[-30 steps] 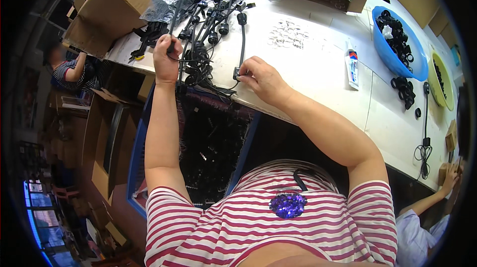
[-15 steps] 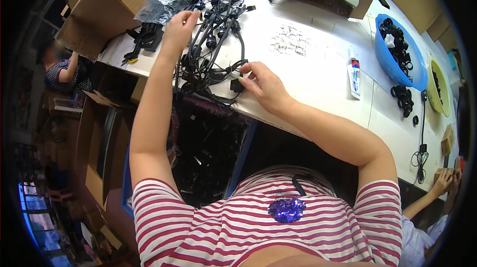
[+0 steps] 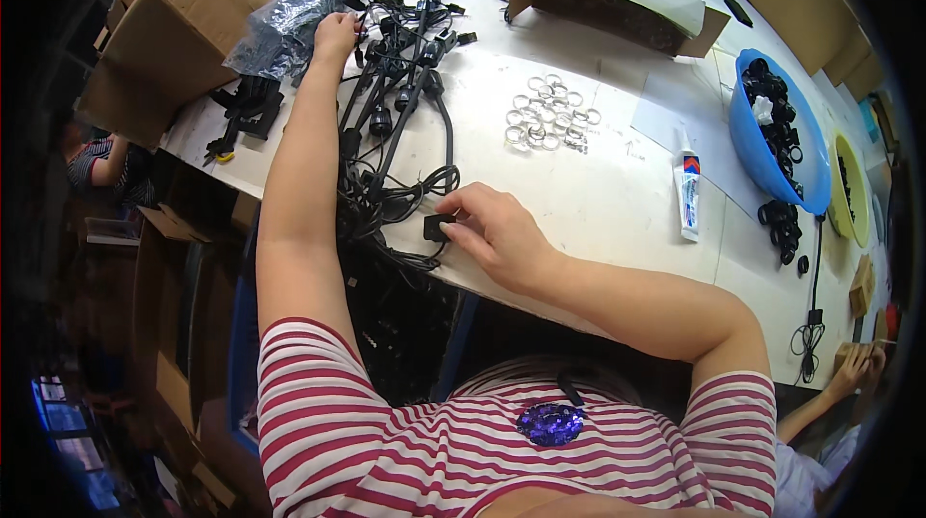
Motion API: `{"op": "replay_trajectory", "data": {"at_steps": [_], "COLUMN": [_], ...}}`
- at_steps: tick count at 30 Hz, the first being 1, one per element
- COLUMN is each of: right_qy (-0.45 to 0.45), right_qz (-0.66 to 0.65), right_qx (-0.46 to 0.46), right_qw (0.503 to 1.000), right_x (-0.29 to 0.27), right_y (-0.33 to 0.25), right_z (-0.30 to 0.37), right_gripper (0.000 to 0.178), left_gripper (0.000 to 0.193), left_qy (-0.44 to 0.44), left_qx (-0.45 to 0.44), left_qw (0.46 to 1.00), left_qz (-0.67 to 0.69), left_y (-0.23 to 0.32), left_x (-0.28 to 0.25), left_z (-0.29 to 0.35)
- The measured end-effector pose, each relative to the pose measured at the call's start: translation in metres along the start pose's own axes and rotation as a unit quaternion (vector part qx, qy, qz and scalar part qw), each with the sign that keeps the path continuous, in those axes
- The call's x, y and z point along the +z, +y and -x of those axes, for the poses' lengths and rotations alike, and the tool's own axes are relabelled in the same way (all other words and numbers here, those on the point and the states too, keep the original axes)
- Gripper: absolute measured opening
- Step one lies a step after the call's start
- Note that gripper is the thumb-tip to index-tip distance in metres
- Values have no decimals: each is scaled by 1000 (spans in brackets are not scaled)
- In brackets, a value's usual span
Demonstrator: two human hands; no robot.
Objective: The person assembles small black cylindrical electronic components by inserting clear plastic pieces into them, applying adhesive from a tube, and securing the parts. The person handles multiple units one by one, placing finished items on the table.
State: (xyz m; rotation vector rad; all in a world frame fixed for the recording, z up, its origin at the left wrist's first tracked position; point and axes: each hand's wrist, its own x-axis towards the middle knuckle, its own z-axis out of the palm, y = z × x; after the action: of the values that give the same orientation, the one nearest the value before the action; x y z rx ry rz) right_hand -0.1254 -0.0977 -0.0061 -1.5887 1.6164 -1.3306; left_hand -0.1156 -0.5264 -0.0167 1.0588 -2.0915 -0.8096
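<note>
On a white table [image 3: 598, 229], a person's right hand [image 3: 503, 236] pinches a small black block [image 3: 439, 228] between thumb and fingers, near the front edge. The left hand [image 3: 337, 36], fingers curled, is farther back between a plastic bag [image 3: 294, 21] and tangled black cables [image 3: 381, 122]; whether it grips anything, I cannot tell.

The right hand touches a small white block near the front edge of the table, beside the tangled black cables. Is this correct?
Not the colour: the head view shows that the small block is black. The right hand does touch it near the front edge of the table, beside the tangled black cables.
</note>
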Motion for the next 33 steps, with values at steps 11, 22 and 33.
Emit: {"op": "replay_trajectory", "data": {"at_steps": [11, 22, 33], "right_qy": [167, 103, 65], "right_qz": [80, 310, 320], "right_qx": [-111, 3, -11], "right_qw": [976, 945, 945], "right_x": [-43, -19, -12], "right_y": [19, 67, 67], "right_z": [-126, -282, -285], "right_gripper": [22, 29, 23], "left_gripper": [20, 19, 18], "left_qy": [55, 112, 199], "left_qx": [34, 116, 185], "left_qw": [973, 927, 870], "left_qz": [221, 339, 411], "left_y": [24, 41, 55], "left_x": [-18, -15, -25], "left_z": [32, 47, 55]}}
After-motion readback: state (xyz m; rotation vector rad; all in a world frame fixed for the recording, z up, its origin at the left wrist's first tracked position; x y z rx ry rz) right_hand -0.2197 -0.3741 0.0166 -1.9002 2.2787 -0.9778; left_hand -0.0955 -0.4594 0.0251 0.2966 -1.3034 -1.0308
